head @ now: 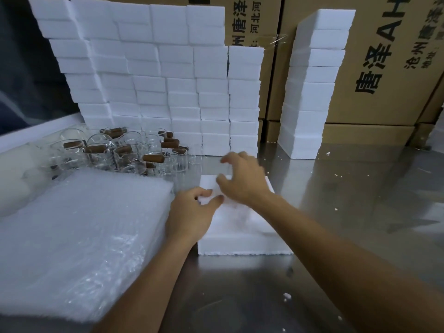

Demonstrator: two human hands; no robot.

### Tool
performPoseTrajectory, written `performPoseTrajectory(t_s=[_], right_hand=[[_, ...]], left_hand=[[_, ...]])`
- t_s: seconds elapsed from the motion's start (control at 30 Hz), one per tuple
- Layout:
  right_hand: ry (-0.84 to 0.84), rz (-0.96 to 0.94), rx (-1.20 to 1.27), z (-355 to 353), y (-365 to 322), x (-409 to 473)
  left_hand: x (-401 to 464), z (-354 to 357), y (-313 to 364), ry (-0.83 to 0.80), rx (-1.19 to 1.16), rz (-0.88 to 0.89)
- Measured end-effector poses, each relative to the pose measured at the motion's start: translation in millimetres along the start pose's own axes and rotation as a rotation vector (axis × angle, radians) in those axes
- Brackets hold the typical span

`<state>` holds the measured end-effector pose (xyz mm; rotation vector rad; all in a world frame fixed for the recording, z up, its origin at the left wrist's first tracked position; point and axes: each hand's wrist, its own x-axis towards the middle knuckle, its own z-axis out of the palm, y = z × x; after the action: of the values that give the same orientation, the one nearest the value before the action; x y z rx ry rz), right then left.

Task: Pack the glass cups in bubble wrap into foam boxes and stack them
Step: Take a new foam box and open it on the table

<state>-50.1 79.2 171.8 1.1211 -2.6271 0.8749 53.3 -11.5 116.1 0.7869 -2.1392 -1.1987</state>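
1. Foam box (242, 236): a flat white block that lies on the metal table (336, 236) directly before the person, with both hands on or over its far half. Judged by its material, it is very light and stiff but crumbly; white crumbs lie scattered on the table. It is best held by its side walls or pressed flat, never pinched hard at a corner.
2. Left hand (192, 212): it rests on the box's near-left part, thumb and curled fingers pinching the edge of a raised white piece at the top; whether this is a lid or an insert cannot be told.
3. Right hand (242, 181): it is blurred, poised over the box's far side with fingers loosely spread and bent; it appears to hold nothing.
4. Glass cups (125, 150): a close cluster of clear cups with brown handles, standing on the table behind the bubble wrap, well apart from the hands. They are likely smooth, slippery and fragile; the handle or the whole body is the safe place to take hold.
5. Bubble wrap (79, 236): a thick stack of sheets just left of the box, soft and limp.
6. Stacked foam boxes (153, 80): a wall at the back, with a second column (312, 87) to its right, before cardboard cartons (372, 68).
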Motion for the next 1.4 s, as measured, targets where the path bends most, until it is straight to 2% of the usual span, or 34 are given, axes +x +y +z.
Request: performPoseTrajectory(t_s=[0.07, 0.17, 0.37, 0.47, 0.63, 0.8, 0.87, 0.93, 0.97, 1.03, 1.1, 1.17, 1.3, 1.4], right_hand=[[-0.065, -0.148, 0.19, 14.9, -31.4, 16.6], [-0.095, -0.295, 0.22, 39.4, -74.5, 43.9], [-0.229, -0.318, 0.122, 77.8, -105.0, 81.9], [-0.207, -0.331, 0.036, 86.9, -102.7, 87.1], [-0.121, -0.386, 0.047, 62.0, -87.7, 78.0], [0.017, -0.355, 0.285, 10.3, -51.7, 39.7], [0.056, -0.301, 0.352, -11.4, -32.8, 19.2], [0.06, -0.231, 0.411, -32.6, -12.8, -0.1], [0.06, -0.198, 0.442, -44.0, -4.0, -8.6], [0.073, -0.13, 0.577, -67.8, 10.5, -23.8], [0.08, -0.086, 0.688, -93.7, 19.3, -35.6], [0.025, -0.094, 0.647, -115.0, 22.9, -43.8], [-0.129, -0.168, 0.474, -130.5, 21.4, -59.1], [-0.169, -0.216, 0.224, -117.9, 15.1, -66.1]], left_hand=[[-0.2, 0.1, 1.9, 0.0, -0.002, -0.008], [-2.8, 0.3, 3.0, 0.021, 0.002, -0.035], [-3.0, 1.7, -0.4, 0.096, 0.206, -0.027], [-2.5, 1.5, -3.8, 0.097, 0.282, -0.018], [-6.3, 0.7, 3.2, 0.082, 0.053, -0.025], [-8.6, -2.4, 8.0, 0.03, -0.008, -0.063], [-10.9, -3.1, 12.8, 0.054, 0.099, -0.008], [-12.8, -3.5, 21.6, 0.153, 0.248, 0.15], [-14.9, -3.8, 29.1, 0.212, 0.255, 0.244], [-21.2, -3.5, 46.2, 0.247, 0.117, 0.379], [-27.5, -3.6, 63.3, 0.193, -0.103, 0.412], [-30.4, -8.1, 77.5, 0.088, -0.251, 0.447], [-28.7, -21.3, 90.4, -0.146, -0.209, 0.561], [-27.1, -23.9, 85.3, -0.186, -0.177, 0.522]])
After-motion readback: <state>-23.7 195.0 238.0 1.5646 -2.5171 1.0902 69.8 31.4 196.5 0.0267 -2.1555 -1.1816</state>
